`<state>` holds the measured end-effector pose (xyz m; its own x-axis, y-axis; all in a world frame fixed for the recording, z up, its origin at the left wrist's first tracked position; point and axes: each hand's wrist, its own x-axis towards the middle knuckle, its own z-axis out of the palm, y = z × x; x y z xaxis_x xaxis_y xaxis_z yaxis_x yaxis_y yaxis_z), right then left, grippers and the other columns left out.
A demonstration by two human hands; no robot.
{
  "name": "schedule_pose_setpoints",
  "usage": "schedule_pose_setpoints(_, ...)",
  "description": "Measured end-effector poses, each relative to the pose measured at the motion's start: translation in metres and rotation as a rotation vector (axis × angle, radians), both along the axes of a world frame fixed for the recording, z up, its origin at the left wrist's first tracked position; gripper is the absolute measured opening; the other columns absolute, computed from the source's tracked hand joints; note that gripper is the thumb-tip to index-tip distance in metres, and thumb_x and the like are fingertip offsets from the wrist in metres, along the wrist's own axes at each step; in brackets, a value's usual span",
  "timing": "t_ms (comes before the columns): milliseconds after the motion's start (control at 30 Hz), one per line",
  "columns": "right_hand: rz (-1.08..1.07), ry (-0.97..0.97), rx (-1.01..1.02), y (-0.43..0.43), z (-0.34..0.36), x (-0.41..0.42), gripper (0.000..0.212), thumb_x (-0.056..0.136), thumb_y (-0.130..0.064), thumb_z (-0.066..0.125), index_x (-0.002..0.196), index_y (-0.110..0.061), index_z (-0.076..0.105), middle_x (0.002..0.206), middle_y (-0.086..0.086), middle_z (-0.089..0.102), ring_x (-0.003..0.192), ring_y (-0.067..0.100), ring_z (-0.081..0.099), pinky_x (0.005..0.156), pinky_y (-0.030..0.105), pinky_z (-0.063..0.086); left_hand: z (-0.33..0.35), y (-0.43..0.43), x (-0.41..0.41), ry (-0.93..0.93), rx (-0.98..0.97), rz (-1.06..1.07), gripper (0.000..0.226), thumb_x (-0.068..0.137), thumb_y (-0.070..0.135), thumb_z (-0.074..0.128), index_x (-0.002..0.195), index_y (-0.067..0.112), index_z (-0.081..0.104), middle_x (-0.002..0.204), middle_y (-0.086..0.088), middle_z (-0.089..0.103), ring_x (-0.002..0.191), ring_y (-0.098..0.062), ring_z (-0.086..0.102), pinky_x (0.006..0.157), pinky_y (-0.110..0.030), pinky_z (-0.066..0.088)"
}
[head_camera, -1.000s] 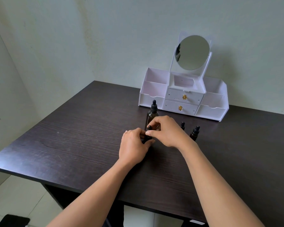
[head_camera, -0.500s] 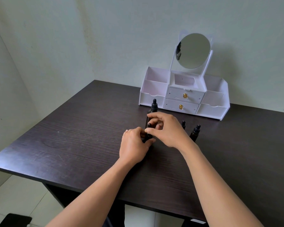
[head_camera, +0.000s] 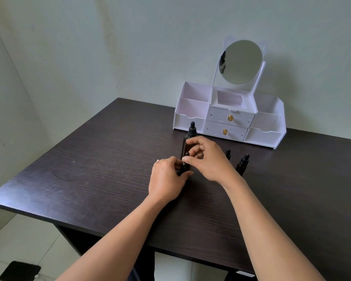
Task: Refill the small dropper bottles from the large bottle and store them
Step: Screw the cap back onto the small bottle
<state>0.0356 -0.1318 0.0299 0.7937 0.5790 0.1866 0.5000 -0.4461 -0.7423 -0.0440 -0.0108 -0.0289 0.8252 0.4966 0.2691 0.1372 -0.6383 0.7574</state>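
Dark wood-grain table (head_camera: pixel 89 169), left hand (head_camera: pixel 166 179) gripping small black dropper bottle (head_camera: pixel 184 168), right hand (head_camera: pixel 209 161) pinching its cap (head_camera: pixel 186 154), tall amber bottle (head_camera: pixel 192 131) half-hidden behind, white mirrored organiser (head_camera: pixel 193 110) beyond.

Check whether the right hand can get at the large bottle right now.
Likely yes: the large bottle stands just behind the right hand, nothing between, but that hand is pinching the small bottle held by the left hand.

Right hand (head_camera: pixel 209 162) has been regripped on the small dropper bottle (head_camera: pixel 183 169) cap (head_camera: pixel 187 154). Index finger's been lifted and arched up in front of the large bottle (head_camera: pixel 192 130), so the bulb tip's left a bit more exposed.
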Motion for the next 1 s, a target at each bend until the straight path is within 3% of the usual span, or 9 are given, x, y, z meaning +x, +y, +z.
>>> schedule_pose_setpoints(133,-0.020,-0.042,0.010,0.002,-0.004,-0.002,0.043,0.082,-0.030,0.080,0.120,-0.029,0.061,0.087,-0.008,0.066,0.073,0.002,0.058,0.071,0.016,0.046,0.002,0.000,0.000,0.009,0.004,-0.007,0.026,0.080,0.045,0.080,0.089,0.030,0.060,0.084,0.017,0.060,0.087,-0.006,0.049,0.105,-0.047,0.044)
schedule_pose_setpoints(300,0.052,-0.029,0.020,-0.005,0.000,0.001,0.054,0.083,-0.021,0.078,0.132,-0.031,0.058,0.103,-0.016,0.069,0.083,0.010,0.063,0.082,0.021,0.052,0.001,0.000,0.000,0.005,-0.009,-0.009,0.027,0.080,0.045,0.080,0.094,0.027,0.066,0.086,0.017,0.060,0.095,-0.008,0.053,0.105,-0.046,0.044)
schedule_pose_setpoints(367,0.048,-0.030,0.015,-0.004,-0.002,0.002,0.052,0.082,-0.021,0.079,0.129,-0.031,0.060,0.096,-0.013,0.070,0.082,0.010,0.063,0.081,0.022,0.051,0.000,0.000,0.000,0.007,-0.008,-0.007,0.026,0.080,0.044,0.080,0.092,0.027,0.065,0.085,0.017,0.059,0.094,-0.009,0.052,0.104,-0.046,0.044)
schedule_pose_setpoints(533,-0.055,-0.076,0.018,-0.003,-0.009,-0.001,0.058,0.070,-0.043,0.087,0.122,-0.033,0.063,0.081,-0.009,0.065,0.070,0.003,0.059,0.072,0.023,0.053,0.001,0.000,-0.001,0.008,0.005,-0.013,0.027,0.081,0.043,0.079,0.088,0.024,0.061,0.085,0.011,0.064,0.088,-0.009,0.049,0.103,-0.047,0.044)
schedule_pose_setpoints(633,-0.032,-0.088,0.103,-0.005,-0.006,-0.002,0.053,0.073,-0.033,0.087,0.121,-0.029,0.064,0.091,-0.011,0.068,0.070,0.008,0.061,0.072,0.021,0.055,0.002,0.000,0.000,0.007,0.005,-0.007,0.026,0.081,0.044,0.079,0.088,0.027,0.061,0.086,0.014,0.063,0.089,-0.006,0.047,0.104,-0.045,0.044)
schedule_pose_setpoints(767,0.062,-0.071,0.023,-0.005,-0.001,0.000,0.048,0.080,-0.017,0.078,0.124,-0.031,0.063,0.101,-0.018,0.071,0.082,0.005,0.064,0.083,0.024,0.054,0.000,0.000,0.000,0.006,-0.002,-0.006,0.030,0.080,0.045,0.080,0.098,0.024,0.067,0.086,0.017,0.060,0.095,-0.008,0.053,0.102,-0.041,0.045)
schedule_pose_setpoints(900,-0.011,-0.086,0.024,0.000,-0.009,-0.001,0.042,0.075,-0.028,0.085,0.113,-0.030,0.066,0.087,-0.011,0.068,0.073,0.004,0.059,0.076,0.026,0.053,0.003,0.000,-0.001,0.018,0.016,-0.015,0.028,0.081,0.041,0.079,0.083,0.025,0.057,0.080,0.013,0.059,0.086,-0.011,0.050,0.103,-0.046,0.044)
schedule_pose_setpoints(1000,-0.056,-0.153,0.041,0.003,-0.013,-0.004,0.049,0.072,-0.042,0.085,0.114,-0.029,0.065,0.083,-0.010,0.064,0.068,0.006,0.058,0.071,0.029,0.055,0.003,0.000,-0.001,0.023,0.021,-0.013,0.026,0.082,0.039,0.079,0.087,0.021,0.062,0.084,0.008,0.065,0.088,-0.014,0.054,0.103,-0.047,0.045)
